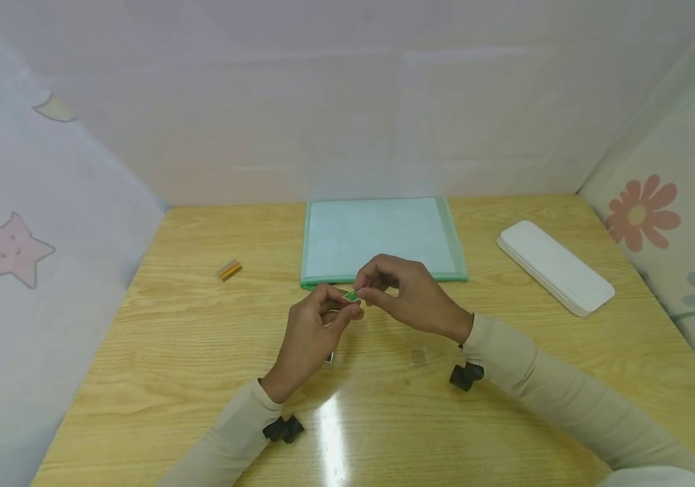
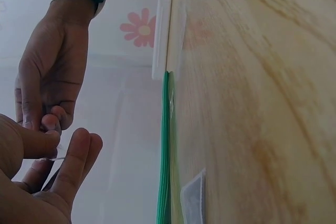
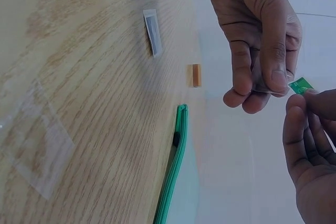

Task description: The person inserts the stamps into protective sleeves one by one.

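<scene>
A small flat green piece with a white edge (image 1: 352,296) is held between both hands above the table. My left hand (image 1: 307,331) pinches it from the left, thumb below and fingers curled. From the other side my right hand (image 1: 411,294) pinches it between thumb and forefinger. In the right wrist view the green piece (image 3: 300,85) shows between the fingertips, and something thin and clear or greyish lies in the left fingers; its kind cannot be told. Partly hidden under the left hand, a small white-edged dark packet (image 3: 152,31) lies on the table.
A clear plastic piece (image 1: 418,356) lies on the wooden table below the right wrist. Behind the hands is a green-edged folder (image 1: 384,237). To the right sits a white case (image 1: 557,267), and to the left a small orange-brown block (image 1: 229,270).
</scene>
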`<state>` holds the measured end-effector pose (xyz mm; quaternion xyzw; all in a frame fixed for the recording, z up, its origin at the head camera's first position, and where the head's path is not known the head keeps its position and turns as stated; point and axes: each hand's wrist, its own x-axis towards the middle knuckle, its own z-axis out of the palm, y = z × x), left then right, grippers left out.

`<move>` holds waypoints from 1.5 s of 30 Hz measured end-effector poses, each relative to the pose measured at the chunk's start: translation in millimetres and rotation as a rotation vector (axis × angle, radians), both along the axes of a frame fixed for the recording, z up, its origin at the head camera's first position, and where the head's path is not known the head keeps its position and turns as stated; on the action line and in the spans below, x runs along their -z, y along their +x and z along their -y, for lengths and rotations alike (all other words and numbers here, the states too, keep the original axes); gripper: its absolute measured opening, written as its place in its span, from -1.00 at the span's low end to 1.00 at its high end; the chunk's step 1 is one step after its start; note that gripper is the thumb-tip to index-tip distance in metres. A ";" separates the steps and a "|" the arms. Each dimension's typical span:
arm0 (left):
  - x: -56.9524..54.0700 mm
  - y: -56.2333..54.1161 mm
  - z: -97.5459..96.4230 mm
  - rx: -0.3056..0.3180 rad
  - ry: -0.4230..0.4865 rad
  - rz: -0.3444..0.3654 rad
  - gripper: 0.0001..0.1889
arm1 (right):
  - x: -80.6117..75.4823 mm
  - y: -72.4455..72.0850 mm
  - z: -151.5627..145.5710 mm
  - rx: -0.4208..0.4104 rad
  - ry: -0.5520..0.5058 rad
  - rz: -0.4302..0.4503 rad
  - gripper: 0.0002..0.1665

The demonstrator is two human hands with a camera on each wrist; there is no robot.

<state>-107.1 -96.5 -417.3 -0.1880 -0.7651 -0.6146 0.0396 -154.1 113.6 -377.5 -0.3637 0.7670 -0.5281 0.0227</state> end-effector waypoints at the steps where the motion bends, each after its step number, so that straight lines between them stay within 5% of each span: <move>1: -0.1 0.0 0.0 -0.002 -0.002 0.001 -0.85 | -0.4 0.0 0.2 -0.003 0.000 0.001 -0.92; 30: 0.9 0.6 -2.5 -0.010 -0.032 -0.034 -0.79 | -8.5 -3.1 -3.3 -0.030 0.187 -0.141 -0.87; 40: 3.0 0.3 -1.1 0.013 -0.017 0.000 -0.80 | -13.1 -3.4 -5.1 -0.044 0.194 -0.212 -0.84; 45: 0.0 1.4 -0.8 0.028 0.019 0.072 -0.81 | -11.0 -2.0 -4.5 -0.062 0.209 -0.246 -0.87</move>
